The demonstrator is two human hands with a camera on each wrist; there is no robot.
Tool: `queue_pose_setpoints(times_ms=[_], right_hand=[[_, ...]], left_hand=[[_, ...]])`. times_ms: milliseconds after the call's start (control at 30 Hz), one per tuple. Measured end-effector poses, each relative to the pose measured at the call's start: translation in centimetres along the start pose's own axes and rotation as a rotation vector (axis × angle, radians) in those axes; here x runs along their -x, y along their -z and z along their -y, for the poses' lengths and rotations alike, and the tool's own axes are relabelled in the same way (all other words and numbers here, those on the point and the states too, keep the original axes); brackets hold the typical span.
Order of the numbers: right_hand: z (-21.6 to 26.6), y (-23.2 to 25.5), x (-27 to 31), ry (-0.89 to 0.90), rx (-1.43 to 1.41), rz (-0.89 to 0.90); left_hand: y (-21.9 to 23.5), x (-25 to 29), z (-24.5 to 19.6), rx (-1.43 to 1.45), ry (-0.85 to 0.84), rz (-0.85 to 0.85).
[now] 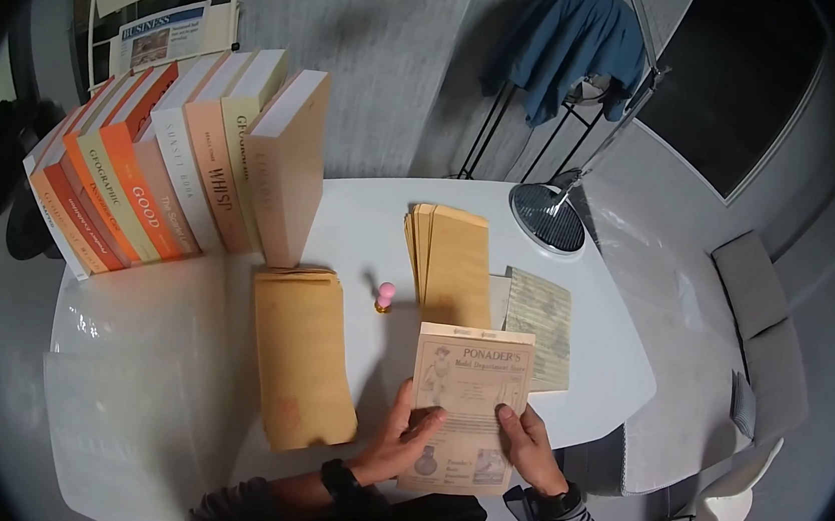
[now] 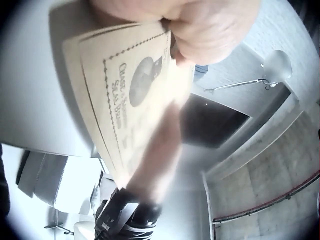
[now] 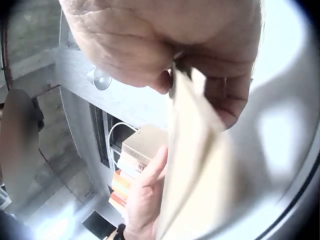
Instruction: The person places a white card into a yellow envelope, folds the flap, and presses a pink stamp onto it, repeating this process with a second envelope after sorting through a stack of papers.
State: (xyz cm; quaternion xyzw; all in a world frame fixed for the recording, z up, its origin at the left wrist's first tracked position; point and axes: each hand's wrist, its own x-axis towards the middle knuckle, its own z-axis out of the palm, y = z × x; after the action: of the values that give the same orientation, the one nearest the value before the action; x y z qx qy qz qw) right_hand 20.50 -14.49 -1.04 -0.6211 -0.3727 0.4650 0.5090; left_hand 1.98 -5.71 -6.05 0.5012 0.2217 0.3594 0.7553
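Note:
A few old-looking printed advertisement sheets (image 1: 473, 386), headed "Ponader's", are held upright close to the body, over the table's front edge. My left hand (image 1: 402, 440) grips their left side with the thumb across the front. On the right side, my right hand (image 1: 532, 450) pinches the edge, its thumb on the print. Behind the sheets, a fanned stack of brown envelopes (image 1: 459, 265) is partly covered by them. More brown envelopes (image 1: 301, 370) lie in a pile left of my left hand. Between the piles stands a small pink-handled stamp (image 1: 385, 296) with a gold-coloured base.
A greenish printed sheet (image 1: 542, 323) lies on the white table (image 1: 371, 216) at the right. Several upright books (image 1: 170, 166) line the back left. A desk lamp (image 1: 547, 218) reaches over the back right. A white chair (image 1: 731, 502) stands farther right.

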Motion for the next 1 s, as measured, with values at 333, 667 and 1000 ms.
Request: queue_pose_setpoints(times_ms=[333, 667, 1000], right_hand=[[1.3, 1.2, 0.2, 0.053, 0.064, 0.018], [0.6, 1.4, 0.0, -0.059, -0.403, -0.028], [-0.4, 2.6, -0.4, -0.133, -0.372, -0.024]], left_hand=[[0.4, -0.4, 0.6, 0.104, -0.151, -0.021], [0.8, -0.2, 0.5, 0.063, 0.05, 0.07], [0.5, -0.6, 0.4, 0.208, 0.05, -0.06]])
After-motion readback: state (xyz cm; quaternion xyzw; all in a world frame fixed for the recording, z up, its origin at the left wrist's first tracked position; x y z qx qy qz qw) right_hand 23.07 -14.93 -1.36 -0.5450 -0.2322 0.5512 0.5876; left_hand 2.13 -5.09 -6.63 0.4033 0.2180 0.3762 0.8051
